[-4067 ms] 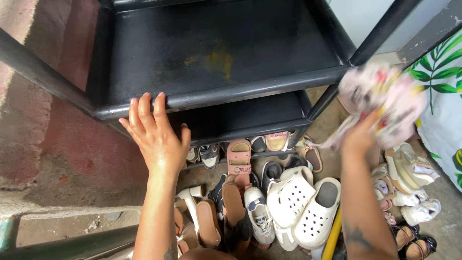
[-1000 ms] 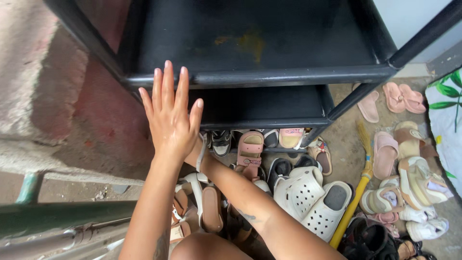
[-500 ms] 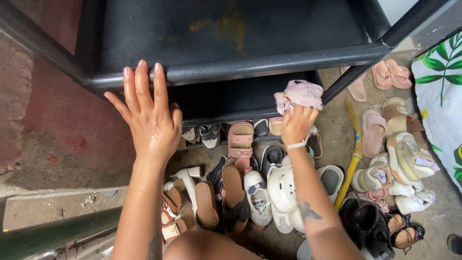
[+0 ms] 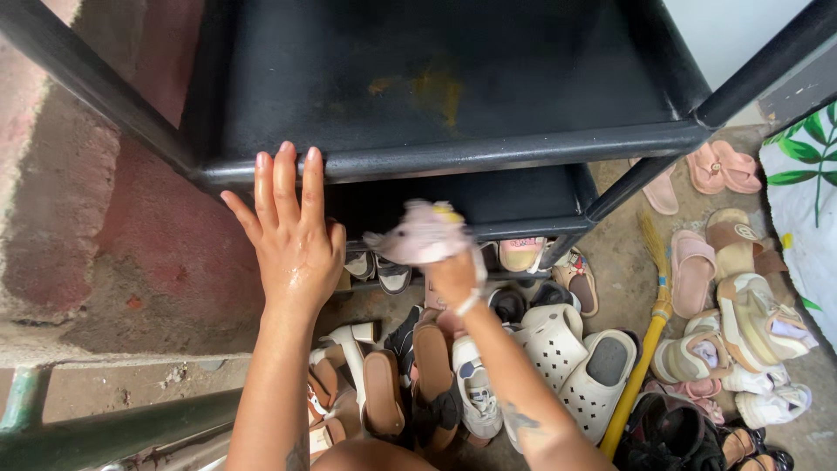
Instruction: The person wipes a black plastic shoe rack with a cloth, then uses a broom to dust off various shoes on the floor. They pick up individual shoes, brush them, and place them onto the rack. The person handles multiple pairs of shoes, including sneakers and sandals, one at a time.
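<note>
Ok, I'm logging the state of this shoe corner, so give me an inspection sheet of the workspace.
Surface: black rack top shelf bare, with a yellowish stain.
Job's things: pale crumpled cloth at the front edge of the lower shelf.
Clutter: white clogs, sandals and sneakers piled on the floor; pink slippers; yellow-handled broom.
Hands: left hand flat, fingertips on the top shelf's front rail; right hand gripping the cloth.
Cables: nothing seen.
Surroundings: reddish wall, leaf-print sheet.
</note>
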